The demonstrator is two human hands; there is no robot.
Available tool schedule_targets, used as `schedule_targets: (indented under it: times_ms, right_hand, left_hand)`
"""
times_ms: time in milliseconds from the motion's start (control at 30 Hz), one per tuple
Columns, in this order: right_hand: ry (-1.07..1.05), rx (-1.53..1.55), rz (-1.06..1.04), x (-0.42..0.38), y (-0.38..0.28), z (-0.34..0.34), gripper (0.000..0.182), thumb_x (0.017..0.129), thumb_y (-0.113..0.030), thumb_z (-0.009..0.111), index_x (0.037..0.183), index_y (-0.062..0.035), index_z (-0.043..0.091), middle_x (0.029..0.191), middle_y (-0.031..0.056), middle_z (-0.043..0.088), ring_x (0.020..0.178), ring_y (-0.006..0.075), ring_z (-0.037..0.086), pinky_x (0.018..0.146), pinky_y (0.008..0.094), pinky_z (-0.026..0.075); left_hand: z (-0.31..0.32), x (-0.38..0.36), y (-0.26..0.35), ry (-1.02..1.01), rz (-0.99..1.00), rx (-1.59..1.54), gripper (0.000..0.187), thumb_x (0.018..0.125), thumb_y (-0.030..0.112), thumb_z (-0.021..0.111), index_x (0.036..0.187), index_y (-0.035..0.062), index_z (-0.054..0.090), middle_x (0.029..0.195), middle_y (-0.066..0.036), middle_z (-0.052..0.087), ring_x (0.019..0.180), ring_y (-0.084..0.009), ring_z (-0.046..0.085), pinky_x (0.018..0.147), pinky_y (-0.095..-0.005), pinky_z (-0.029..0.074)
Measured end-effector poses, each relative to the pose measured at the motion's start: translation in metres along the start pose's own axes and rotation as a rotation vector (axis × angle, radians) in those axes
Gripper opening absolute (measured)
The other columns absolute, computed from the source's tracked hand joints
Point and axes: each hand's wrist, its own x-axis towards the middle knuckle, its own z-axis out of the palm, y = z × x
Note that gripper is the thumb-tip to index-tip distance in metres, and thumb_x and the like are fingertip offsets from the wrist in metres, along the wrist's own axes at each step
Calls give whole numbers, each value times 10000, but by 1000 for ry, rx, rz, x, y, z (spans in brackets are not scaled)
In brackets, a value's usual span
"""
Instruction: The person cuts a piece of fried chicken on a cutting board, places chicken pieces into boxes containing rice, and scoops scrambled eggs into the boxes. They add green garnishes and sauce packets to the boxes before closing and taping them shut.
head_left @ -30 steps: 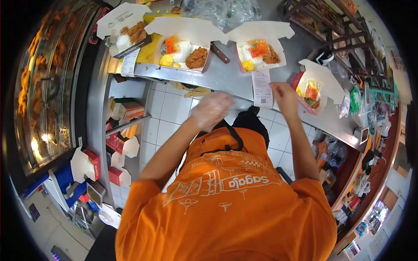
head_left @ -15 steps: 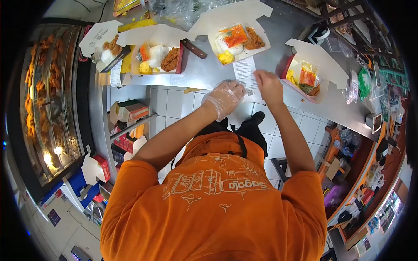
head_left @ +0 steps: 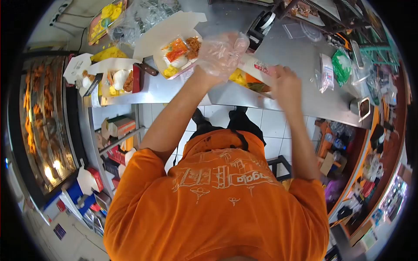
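A cardboard meal box (head_left: 257, 66) stands near the counter's front edge, its white lid partly folded down. Yellow scrambled egg (head_left: 238, 78) and an orange packet show under the lid. My left hand (head_left: 223, 53), in a clear plastic glove, grips the box at its left side; the glove hides some of the fingers. Bare and slightly blurred, my right hand (head_left: 285, 82) has its fingers closed on the right edge of the lid. Left of my gloved hand sits an open meal box (head_left: 183, 71) with rice, fried chicken, egg and an orange packet.
More open meal boxes (head_left: 119, 81) line the counter's left, near a wooden-handled knife (head_left: 149, 68). A receipt (head_left: 188, 73) lies partly behind my left forearm. Green plastic bags (head_left: 342, 66) and a metal container (head_left: 360, 106) are at right. A lit chicken display case (head_left: 45, 117) stands far left.
My view has shifted right along the counter. Both hands have left the receipt and moved to the right-hand meal box, whose lid was wide open and is now partly folded over.
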Motion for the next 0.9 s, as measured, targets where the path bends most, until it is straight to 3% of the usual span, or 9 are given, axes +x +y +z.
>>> schedule_targets:
  times_ms: [100,167,300,467,567,667,767,800,900]
  right_hand:
    - [214,-127,116,-50,-6,79,919,913,-474,661,1550,38,241,1551,337,247,1333,560,335,1070,607,312]
    - [350,240,90,-48,6,84,964,915,-432,692,1541,99,187,1563,342,257,1391,519,319,1131,566,283]
    - [-50,1245,447,-17,42,55,1039,899,-287,750,1532,151,52,1423,315,472,1321,329,502,1122,411,373]
    - [-354,1478,576,15,69,-23,1105,918,-250,728,1536,101,-117,1379,297,518,1299,303,526,1161,417,333]
    - [-414,1409,515,16,64,-33,1073,952,-247,676,1535,75,-165,1384,283,521,1331,320,492,1195,427,277]
    - [-211,1117,244,-12,82,66,913,988,-292,596,1575,52,-14,1557,297,305,1463,368,296,1226,462,182]
    - [5,293,-125,-35,89,82,809,974,-337,602,1587,-24,176,1624,285,154,1498,456,158,1214,560,135]
    - [74,-45,-225,-32,83,73,776,968,-354,608,1589,-60,248,1641,278,107,1505,488,112,1207,597,121]
    - [-219,6,-617,-2,82,14,647,989,-414,551,1570,-212,352,1657,243,86,1482,563,17,1171,676,80]
  left_hand:
    - [142,-12,-47,467,8,300,553,968,400,597,1385,42,541,1294,-250,615,1133,-381,638,968,-432,498]
    - [149,-24,-31,405,-114,3,581,961,446,600,1357,22,564,1238,-250,651,1122,-367,653,971,-428,495]
    - [122,-9,-13,130,-449,-450,626,944,511,607,1288,-13,614,1069,-254,709,1051,-370,681,969,-431,492]
    - [39,2,35,-250,-551,-348,813,955,707,410,1015,-44,717,1014,-283,704,972,-361,688,848,-434,501]
    - [36,-4,42,-313,-496,-362,693,996,577,421,1139,-51,678,942,-278,691,940,-412,666,846,-472,507]
    - [123,-13,19,-259,-366,202,563,1006,426,428,1324,-10,587,1043,-257,643,1003,-445,611,918,-517,478]
    - [168,-40,18,456,-351,231,545,982,330,449,1462,74,471,1207,-255,550,1082,-465,544,1014,-558,418]
    - [156,-41,12,215,-315,183,734,979,469,490,1579,100,284,1536,-262,305,1377,-470,339,1142,-587,273]
    - [118,-23,1,189,270,417,788,891,577,607,1504,112,439,1540,-276,334,1380,-479,384,1161,-551,291]
